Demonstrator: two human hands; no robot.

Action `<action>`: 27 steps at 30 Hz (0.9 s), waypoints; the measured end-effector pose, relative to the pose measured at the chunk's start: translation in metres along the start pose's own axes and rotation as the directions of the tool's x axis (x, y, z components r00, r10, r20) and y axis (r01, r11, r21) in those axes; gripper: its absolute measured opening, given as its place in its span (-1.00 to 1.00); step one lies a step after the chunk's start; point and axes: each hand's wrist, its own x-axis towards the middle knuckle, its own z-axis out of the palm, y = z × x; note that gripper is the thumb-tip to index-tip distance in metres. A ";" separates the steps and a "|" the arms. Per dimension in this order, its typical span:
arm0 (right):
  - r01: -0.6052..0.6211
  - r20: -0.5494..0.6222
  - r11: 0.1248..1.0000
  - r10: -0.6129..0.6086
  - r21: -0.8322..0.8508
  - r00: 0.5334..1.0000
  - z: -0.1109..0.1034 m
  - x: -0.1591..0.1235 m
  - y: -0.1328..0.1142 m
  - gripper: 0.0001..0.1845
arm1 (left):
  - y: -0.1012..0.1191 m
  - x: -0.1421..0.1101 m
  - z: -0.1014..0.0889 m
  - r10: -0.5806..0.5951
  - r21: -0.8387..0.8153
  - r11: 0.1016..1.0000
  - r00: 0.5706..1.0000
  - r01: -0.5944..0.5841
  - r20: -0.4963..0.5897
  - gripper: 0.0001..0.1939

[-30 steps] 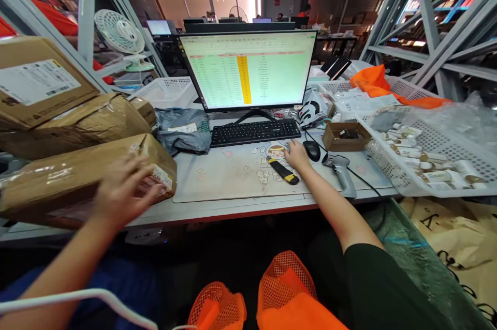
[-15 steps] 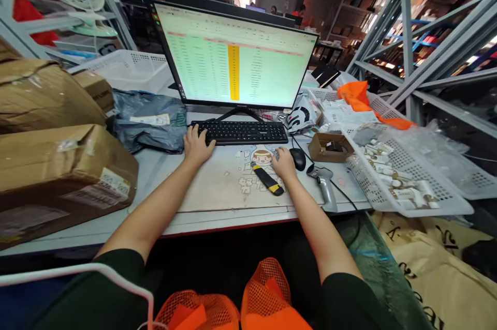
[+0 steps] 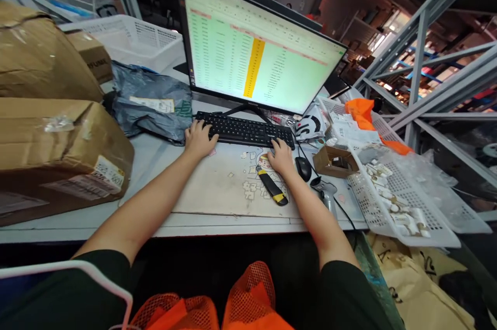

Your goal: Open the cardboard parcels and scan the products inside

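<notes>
My left hand [image 3: 199,139] rests with its fingers spread at the left end of the black keyboard [image 3: 244,131], holding nothing. At the right end, by the number keys, my right hand [image 3: 281,157] lies with its fingers apart and reaching onto the keys. Just below that hand a black and yellow utility knife [image 3: 272,186] lies on the cartoon-printed desk mat [image 3: 221,188]. The black mouse [image 3: 303,168] sits right of the hand, and a grey barcode scanner [image 3: 328,195] is partly hidden behind my forearm. Above the keyboard, the monitor [image 3: 221,56] shows a spreadsheet with an orange column.
Taped cardboard boxes [image 3: 58,149] and a grey plastic parcel [image 3: 151,123] crowd the left side. On the right stand a small open carton [image 3: 334,162] and a white perforated basket [image 3: 438,237] holding several small white items. Metal shelving [image 3: 421,56] rises behind.
My right hand has moved from the mat beside the mouse up to the keyboard's right end. My left hand stays at the keyboard's left end. The camera view has tilted and shifted.
</notes>
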 end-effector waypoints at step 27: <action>0.005 -0.097 0.983 0.013 0.182 0.995 0.011 0.032 -0.023 -0.45 | 0.018 -0.014 -0.012 -0.049 -0.051 0.997 0.999 0.049 0.003 -0.49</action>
